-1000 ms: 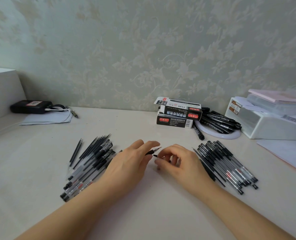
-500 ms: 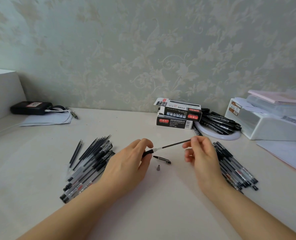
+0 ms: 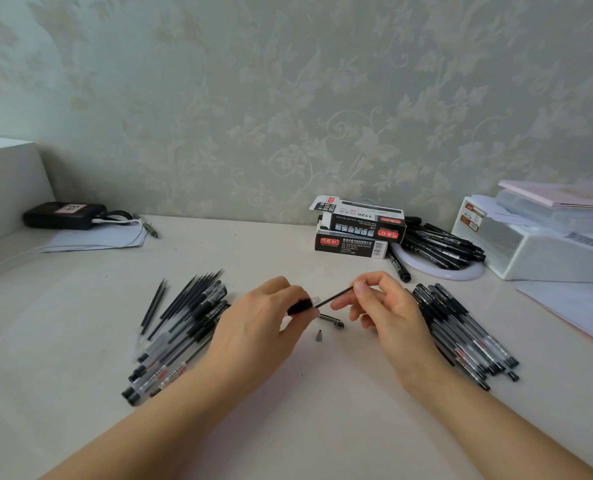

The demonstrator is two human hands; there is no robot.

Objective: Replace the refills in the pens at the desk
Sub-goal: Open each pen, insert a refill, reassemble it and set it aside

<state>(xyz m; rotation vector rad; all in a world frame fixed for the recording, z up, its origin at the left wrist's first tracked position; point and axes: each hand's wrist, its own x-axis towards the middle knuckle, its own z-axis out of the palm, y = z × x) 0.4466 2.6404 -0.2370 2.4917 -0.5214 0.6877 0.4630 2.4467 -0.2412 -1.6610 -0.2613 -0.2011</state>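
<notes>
Refill [image 3: 333, 297] half out of pen barrel [image 3: 300, 305], above bench [image 3: 288, 427] centre. Left hand [image 3: 264, 327] fingers wrapped round barrel; right hand [image 3: 385, 306] fingers pinching refill's far end. Draw straight along barrel axis, without bending. Loose tip [image 3: 319, 336], probably nose cone, just below: avoid knocking.

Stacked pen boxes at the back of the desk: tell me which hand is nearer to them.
Right. The right hand sits just in front of the pen boxes, pinching a refill; the left hand is farther left, gripping the pen.
</notes>
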